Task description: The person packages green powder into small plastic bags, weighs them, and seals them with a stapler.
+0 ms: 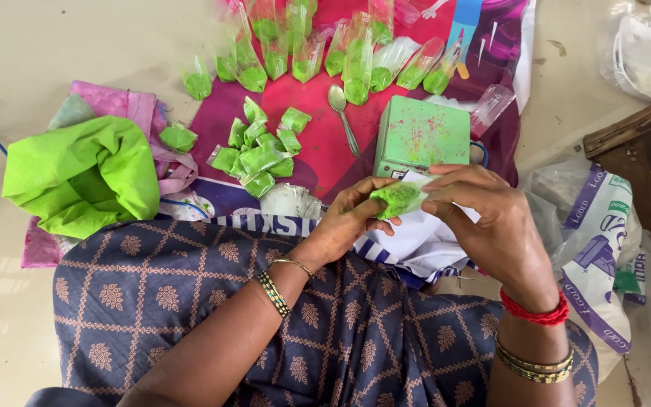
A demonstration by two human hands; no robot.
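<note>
My left hand (348,222) and my right hand (491,222) together hold a small clear packet of green powder (395,198) above my lap. The left fingers pinch its left end, the right fingers fold its right end. Ahead on the printed mat (318,143) lies a pile of folded green packets (259,151). Farther back stands a row of open, filled packets (318,53). A metal spoon (342,114) lies beside a small green scale (421,136).
A bright green cloth bag (77,177) sits at the left on pink fabric. A printed plastic sack (597,241) lies at the right, next to a wooden furniture leg (642,151). Another clear bag (649,53) rests at the top right. My patterned blue garment (190,301) covers my lap.
</note>
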